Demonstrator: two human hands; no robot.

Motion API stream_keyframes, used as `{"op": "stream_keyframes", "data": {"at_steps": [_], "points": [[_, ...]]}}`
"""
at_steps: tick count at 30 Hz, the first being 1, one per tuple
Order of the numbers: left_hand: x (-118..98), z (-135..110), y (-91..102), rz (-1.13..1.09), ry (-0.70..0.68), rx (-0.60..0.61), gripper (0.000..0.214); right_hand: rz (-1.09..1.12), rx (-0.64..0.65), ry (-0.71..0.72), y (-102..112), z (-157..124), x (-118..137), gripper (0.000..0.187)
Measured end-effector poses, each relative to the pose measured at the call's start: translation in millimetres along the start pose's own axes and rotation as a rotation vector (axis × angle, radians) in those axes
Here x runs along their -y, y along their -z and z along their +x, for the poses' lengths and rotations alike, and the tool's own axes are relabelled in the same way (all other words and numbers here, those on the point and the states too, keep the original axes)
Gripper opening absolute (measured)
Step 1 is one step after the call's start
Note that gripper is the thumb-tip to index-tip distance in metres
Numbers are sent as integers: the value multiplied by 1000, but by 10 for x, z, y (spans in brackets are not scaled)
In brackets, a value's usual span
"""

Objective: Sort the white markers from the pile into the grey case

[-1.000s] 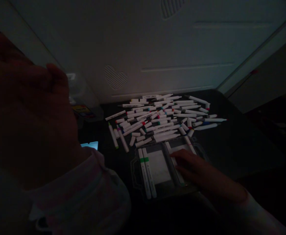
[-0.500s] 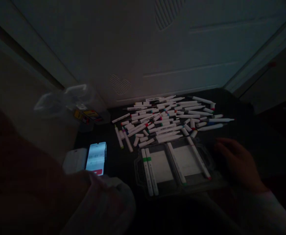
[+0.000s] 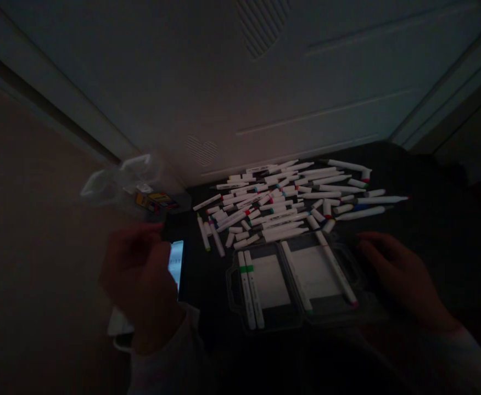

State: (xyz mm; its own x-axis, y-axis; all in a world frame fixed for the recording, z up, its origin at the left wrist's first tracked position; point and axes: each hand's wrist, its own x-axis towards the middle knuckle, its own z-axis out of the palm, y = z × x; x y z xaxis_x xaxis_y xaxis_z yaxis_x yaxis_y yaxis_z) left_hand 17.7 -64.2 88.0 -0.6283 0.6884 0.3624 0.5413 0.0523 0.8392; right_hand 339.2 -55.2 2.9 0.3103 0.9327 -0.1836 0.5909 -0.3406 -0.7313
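My left hand is raised over the phone, its fingers curled together. Dimness and blur hide whatever they may hold. To the right of an open clear plastic case, my right hand rests with loosely stretched fingers and nothing visible in them. Two green-banded markers lie side by side in the case's left half. Across its right half lie a green-tipped marker and a red-tipped marker. Behind the case spreads a heap of white markers and loose caps.
A clear plastic container with a colourful label stands at the left back of the dark table. A pale door-like panel with heart reliefs rises behind. Something white lies under my left wrist. The light is very dim.
My left arm, earlier a large blur at the lower left, has drawn back, and the hand now hovers over the phone. My right hand stays beside the case. The view has shifted slightly.
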Motion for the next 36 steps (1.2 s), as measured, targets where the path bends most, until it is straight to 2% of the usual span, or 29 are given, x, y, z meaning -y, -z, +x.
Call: {"op": "stream_keyframes", "data": {"at_steps": [1,2,4,6,9,11,18,21,26,28,32,34,36], "points": [[79,-9,-64,107,-7,-33,23,-5,7,6,1,4,2,40],[166,-10,-126,232,-1,23,23,-11,15,11,2,6,5,39],[334,-5,-236,488,-28,204,27,-16,32,11,7,7,10,39],[463,-7,-316,673,24,353,35,-6,36,12,11,3,8,39],[556,-26,-379,835,106,509,37,7,34,32,9,0,-9,37],[575,-31,-399,875,116,550,34,5,25,41,5,2,-24,37],[609,-14,-425,941,159,580,32,-16,28,35,12,5,-32,35],[612,-32,-414,924,151,542,30,-15,41,39,14,5,-24,35],[586,-52,-397,846,106,341,31,-14,25,40,0,18,-31,36],[558,-71,-406,778,65,308,30,-11,28,19,-5,20,-35,36],[443,-154,-442,563,-18,357,24,35,33,7,10,18,-15,35],[354,-192,-459,309,-13,436,21,85,52,-15,43,24,29,36],[254,-208,-473,-26,57,580,21,160,85,-22,93,41,116,36]]}}
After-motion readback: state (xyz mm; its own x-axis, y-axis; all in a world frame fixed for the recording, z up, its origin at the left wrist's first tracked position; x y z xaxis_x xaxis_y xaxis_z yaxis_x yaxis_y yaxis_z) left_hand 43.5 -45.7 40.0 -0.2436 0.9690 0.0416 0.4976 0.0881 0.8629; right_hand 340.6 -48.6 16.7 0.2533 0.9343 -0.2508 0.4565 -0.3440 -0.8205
